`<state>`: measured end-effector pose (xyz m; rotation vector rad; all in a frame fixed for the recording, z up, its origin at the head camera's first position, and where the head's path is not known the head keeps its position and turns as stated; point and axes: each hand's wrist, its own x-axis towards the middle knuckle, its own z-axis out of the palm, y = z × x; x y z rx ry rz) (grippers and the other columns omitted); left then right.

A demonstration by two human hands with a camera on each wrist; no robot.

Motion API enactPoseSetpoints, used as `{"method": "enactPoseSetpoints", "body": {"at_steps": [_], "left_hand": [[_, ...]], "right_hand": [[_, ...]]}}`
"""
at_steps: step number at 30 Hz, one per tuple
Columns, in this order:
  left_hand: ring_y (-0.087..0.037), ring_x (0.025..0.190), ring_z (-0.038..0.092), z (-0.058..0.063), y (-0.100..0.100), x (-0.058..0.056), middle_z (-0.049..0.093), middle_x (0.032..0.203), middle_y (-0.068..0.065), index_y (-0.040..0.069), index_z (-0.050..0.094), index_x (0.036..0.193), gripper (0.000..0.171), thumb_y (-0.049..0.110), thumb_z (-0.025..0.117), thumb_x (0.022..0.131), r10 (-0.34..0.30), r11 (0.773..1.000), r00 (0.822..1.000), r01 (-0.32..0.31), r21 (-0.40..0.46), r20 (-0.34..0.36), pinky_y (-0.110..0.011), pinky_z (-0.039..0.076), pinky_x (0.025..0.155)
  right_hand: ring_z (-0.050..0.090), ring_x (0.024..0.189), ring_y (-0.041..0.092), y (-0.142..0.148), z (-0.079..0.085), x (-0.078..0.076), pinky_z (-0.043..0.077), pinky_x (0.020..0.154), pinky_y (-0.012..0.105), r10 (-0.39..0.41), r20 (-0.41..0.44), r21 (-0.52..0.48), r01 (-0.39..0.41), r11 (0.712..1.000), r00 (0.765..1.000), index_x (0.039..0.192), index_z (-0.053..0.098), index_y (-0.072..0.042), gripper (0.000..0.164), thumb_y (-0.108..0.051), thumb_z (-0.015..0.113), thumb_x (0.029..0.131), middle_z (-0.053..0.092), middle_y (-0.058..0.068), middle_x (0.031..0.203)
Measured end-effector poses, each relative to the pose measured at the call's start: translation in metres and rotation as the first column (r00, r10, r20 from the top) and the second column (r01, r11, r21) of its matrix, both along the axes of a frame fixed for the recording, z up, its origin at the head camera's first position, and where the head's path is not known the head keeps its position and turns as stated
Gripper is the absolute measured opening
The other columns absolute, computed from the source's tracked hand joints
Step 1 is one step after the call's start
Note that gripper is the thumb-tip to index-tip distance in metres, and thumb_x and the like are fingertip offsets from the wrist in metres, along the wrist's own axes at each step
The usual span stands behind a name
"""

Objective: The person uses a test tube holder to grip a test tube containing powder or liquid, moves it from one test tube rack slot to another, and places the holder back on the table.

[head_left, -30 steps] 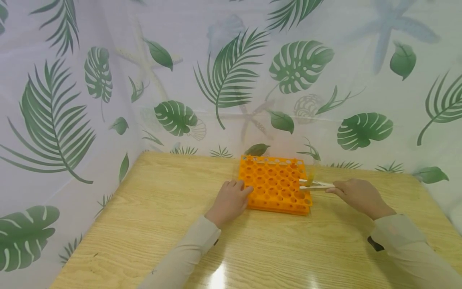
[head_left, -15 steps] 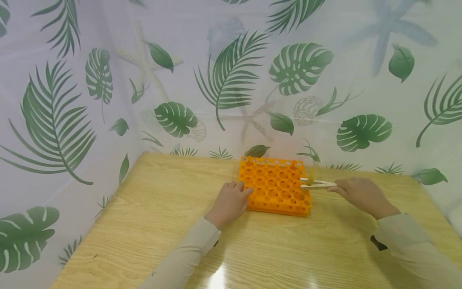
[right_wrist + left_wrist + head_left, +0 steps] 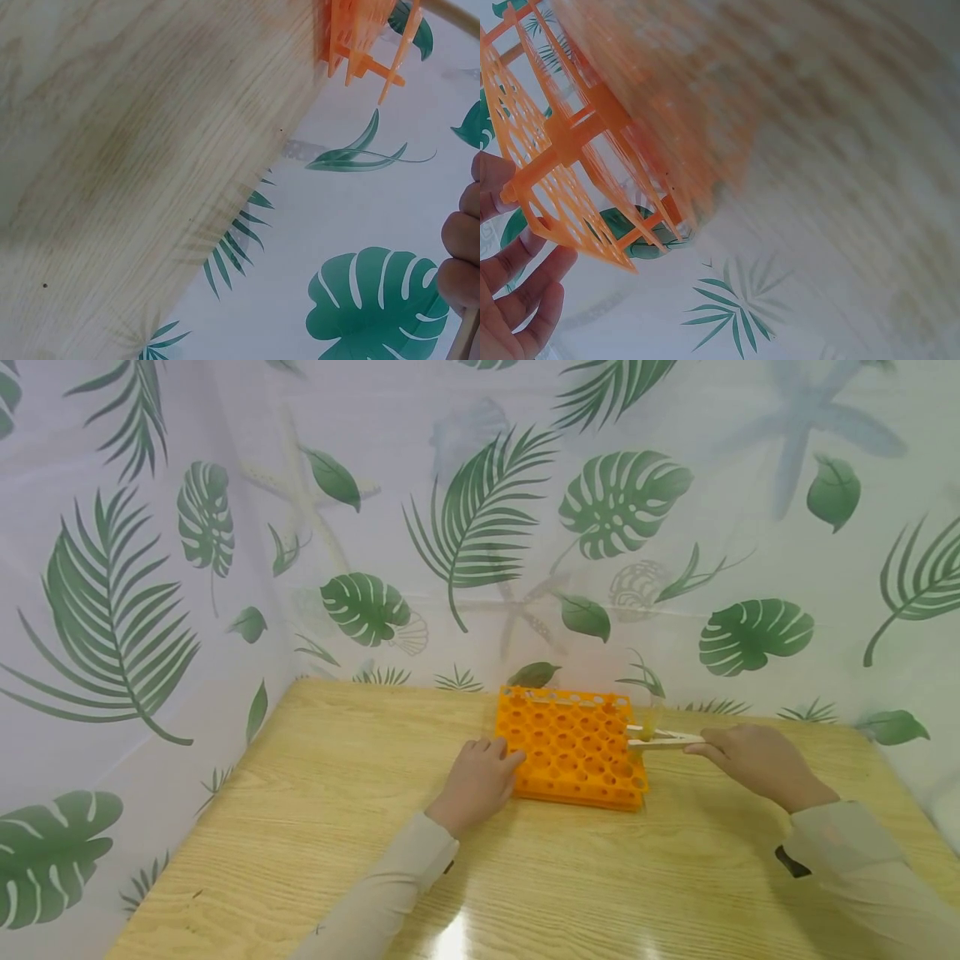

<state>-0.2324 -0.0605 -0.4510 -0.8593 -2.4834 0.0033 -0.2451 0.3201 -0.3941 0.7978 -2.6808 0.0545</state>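
An orange test tube rack (image 3: 566,752) with several rows of round holes stands near the back of the table. My left hand (image 3: 478,779) grips its left edge; in the left wrist view the fingers (image 3: 532,296) and thumb close around a corner of the rack's plate. At the rack's right side, my right hand (image 3: 761,766) holds a pale wooden test tube clamp (image 3: 675,743) by its handle. A clear test tube (image 3: 649,727) with yellow liquid stands upright in the clamp's jaws, just beyond the rack's right edge. Curled fingers (image 3: 459,240) show at the right wrist view's edge.
The wood-grain table (image 3: 360,735) runs back to a white curtain (image 3: 300,568) printed with green leaves and starfish. The curtain also borders the table's left side. A dark band (image 3: 792,862) shows under the right cuff.
My right hand has shifted slightly right and away, taking the clamp and test tube a little further from the rack's right edge. The left hand and the rack keep their place.
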Motion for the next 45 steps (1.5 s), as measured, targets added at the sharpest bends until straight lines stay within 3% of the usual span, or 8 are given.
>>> {"method": "enactPoseSetpoints", "body": {"at_steps": [8, 14, 19, 23, 32, 38, 45], "left_hand": [[-0.014, 0.07, 0.046, -0.001, 0.0, 0.0, 0.052, 0.083, 0.002, 0.022, 0.058, 0.101, 0.017, 0.025, 0.063, 0.086, -0.003, 1.0, 1.0, 0.002, 0.012, 0.008, -0.027, 0.04, 0.066], [-0.014, 0.069, 0.046, -0.001, 0.0, -0.001, 0.052, 0.083, 0.002, 0.022, 0.058, 0.101, 0.016, 0.024, 0.062, 0.086, -0.002, 1.0, 1.0, 0.002, 0.006, 0.005, -0.027, 0.04, 0.066], [-0.014, 0.068, 0.045, -0.001, 0.0, 0.0, 0.052, 0.082, 0.002, 0.022, 0.058, 0.102, 0.015, 0.023, 0.06, 0.087, -0.003, 1.0, 1.0, 0.003, -0.001, -0.002, -0.026, 0.039, 0.065], [-0.014, 0.068, 0.045, 0.0, 0.0, 0.0, 0.052, 0.082, 0.003, 0.022, 0.058, 0.102, 0.015, 0.024, 0.062, 0.087, -0.004, 1.0, 1.0, 0.004, 0.0, 0.004, -0.026, 0.038, 0.065], [-0.014, 0.07, 0.046, -0.002, 0.0, -0.001, 0.052, 0.083, 0.002, 0.022, 0.058, 0.102, 0.017, 0.025, 0.063, 0.086, -0.003, 1.0, 1.0, 0.003, 0.004, 0.015, -0.026, 0.038, 0.066], [-0.014, 0.069, 0.045, -0.002, 0.0, -0.001, 0.052, 0.082, 0.002, 0.022, 0.057, 0.102, 0.017, 0.024, 0.063, 0.087, -0.003, 1.0, 1.0, 0.003, 0.006, 0.023, -0.026, 0.037, 0.065], [-0.014, 0.069, 0.045, -0.001, 0.0, 0.0, 0.051, 0.082, 0.003, 0.022, 0.058, 0.102, 0.016, 0.024, 0.062, 0.087, 0.0, 1.0, 0.999, 0.0, 0.001, 0.034, -0.027, 0.038, 0.065]], "right_hand": [[0.019, 0.045, 0.002, 0.0, 0.005, -0.002, 0.026, 0.048, 0.022, 0.02, -0.053, -0.005, -0.02, 1.0, 0.998, 0.062, 0.044, -0.021, 0.033, -0.033, 0.065, 0.085, 0.024, -0.012, 0.05], [0.021, 0.046, 0.003, -0.001, 0.013, 0.0, 0.026, 0.05, 0.022, -0.02, 0.006, -0.009, 0.02, 1.0, 1.0, 0.062, 0.041, -0.021, 0.035, -0.034, 0.061, 0.089, 0.024, -0.011, 0.051], [0.028, 0.047, 0.005, -0.002, 0.022, 0.002, 0.031, 0.051, 0.025, -0.047, 0.073, 0.002, 0.047, 0.999, 0.996, 0.069, 0.05, -0.02, 0.027, -0.034, 0.059, 0.09, 0.029, -0.009, 0.051], [0.032, 0.046, 0.005, -0.002, 0.027, 0.002, 0.039, 0.051, 0.03, -0.041, 0.063, 0.013, 0.04, 0.999, 0.997, 0.079, 0.06, -0.018, 0.019, -0.034, 0.06, 0.09, 0.034, -0.01, 0.049], [0.036, 0.046, 0.006, -0.001, 0.035, 0.001, 0.041, 0.051, 0.033, -0.04, 0.04, 0.022, 0.039, 0.999, 0.998, 0.08, 0.061, -0.017, 0.018, -0.033, 0.061, 0.089, 0.04, -0.009, 0.05], [0.046, 0.048, 0.006, 0.0, 0.04, 0.0, 0.049, 0.058, 0.042, -0.04, 0.057, 0.036, 0.038, 0.999, 0.998, 0.09, 0.068, -0.013, 0.021, -0.032, 0.06, 0.09, 0.056, -0.006, 0.057], [0.033, 0.045, 0.004, -0.003, 0.044, 0.001, 0.038, 0.049, 0.03, -0.001, -0.008, 0.032, 0.001, 0.999, 1.0, 0.074, 0.059, -0.017, 0.02, -0.03, 0.062, 0.088, 0.038, -0.011, 0.049]]}}
